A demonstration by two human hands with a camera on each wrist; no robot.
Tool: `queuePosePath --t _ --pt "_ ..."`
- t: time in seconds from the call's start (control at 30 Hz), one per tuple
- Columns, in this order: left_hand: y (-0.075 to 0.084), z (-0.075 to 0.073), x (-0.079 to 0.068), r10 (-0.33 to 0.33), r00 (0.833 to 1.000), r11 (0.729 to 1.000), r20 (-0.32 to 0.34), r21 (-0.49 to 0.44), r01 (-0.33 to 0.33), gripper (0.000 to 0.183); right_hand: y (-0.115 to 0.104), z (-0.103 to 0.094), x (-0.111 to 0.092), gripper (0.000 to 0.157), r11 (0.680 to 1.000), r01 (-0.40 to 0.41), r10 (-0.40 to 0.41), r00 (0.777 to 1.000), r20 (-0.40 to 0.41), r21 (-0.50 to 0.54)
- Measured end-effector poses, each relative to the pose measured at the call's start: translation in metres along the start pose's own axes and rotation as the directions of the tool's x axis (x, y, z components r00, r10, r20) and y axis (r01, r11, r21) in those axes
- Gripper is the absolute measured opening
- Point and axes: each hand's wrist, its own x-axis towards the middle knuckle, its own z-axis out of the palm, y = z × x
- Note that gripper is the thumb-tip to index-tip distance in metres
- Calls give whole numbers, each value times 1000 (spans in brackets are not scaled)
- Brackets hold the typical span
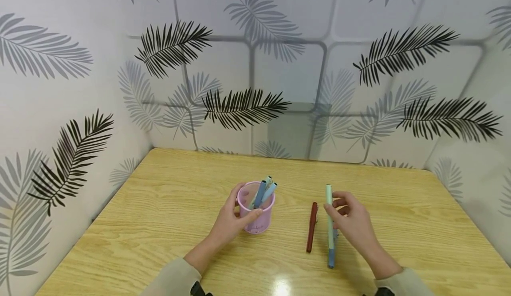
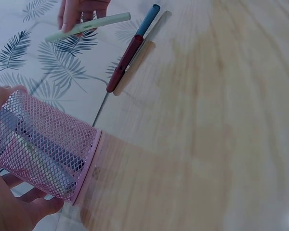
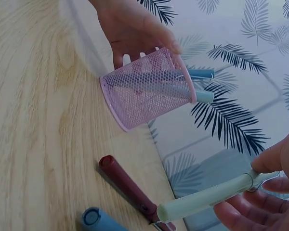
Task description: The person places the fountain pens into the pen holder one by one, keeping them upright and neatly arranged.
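Note:
On the table stands a pink mesh pen cup [image 1: 257, 222], with my left hand [image 1: 228, 226] gripping its side, thumb across the front near the rim. Several pens lean inside it, among them a dark blue pen [image 1: 260, 193] and a light blue one [image 1: 269, 191]. To the right, my right hand [image 1: 354, 220] pinches a light green pen [image 3: 209, 195] between thumb and fingers, raised above the table. Beneath it lies a blue pen [image 1: 331, 260], partly hidden by the green one in the head view. A dark red pen [image 1: 312, 227] lies just left of the blue pen.
The wood-grain table [image 1: 179, 171] runs back to a wall [image 1: 287, 78] patterned with palm leaves. The same leaf pattern covers both sides. A bright light reflection shows at the table's near middle.

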Motion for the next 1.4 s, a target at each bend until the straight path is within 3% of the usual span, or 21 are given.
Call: queuePosePath --t 0.47,0.73,0.9,1.1,1.2,1.4 --pt "1 0 -1 -2 1000 1000 -6 4 2 79 -21 13 0 33 989 97 -91 994 -56 115" --pt "2 -1 -1 5 1000 1000 -4 4 -5 77 -57 16 -8 28 960 213 -200 976 -87 184" --pt "3 -1 0 10 1000 1000 -5 -1 -10 77 -65 21 -5 28 939 266 -245 962 -119 219" --pt "3 -1 0 5 1000 1000 -6 1 -5 76 -73 32 -1 28 916 285 -246 955 -164 283" --pt "2 -1 0 9 1000 1000 -9 -1 -9 76 -76 38 0 27 892 309 -258 947 -190 329" --pt "2 0 0 9 1000 1000 -9 1 -9 77 -72 49 7 29 802 413 -324 908 -266 431"
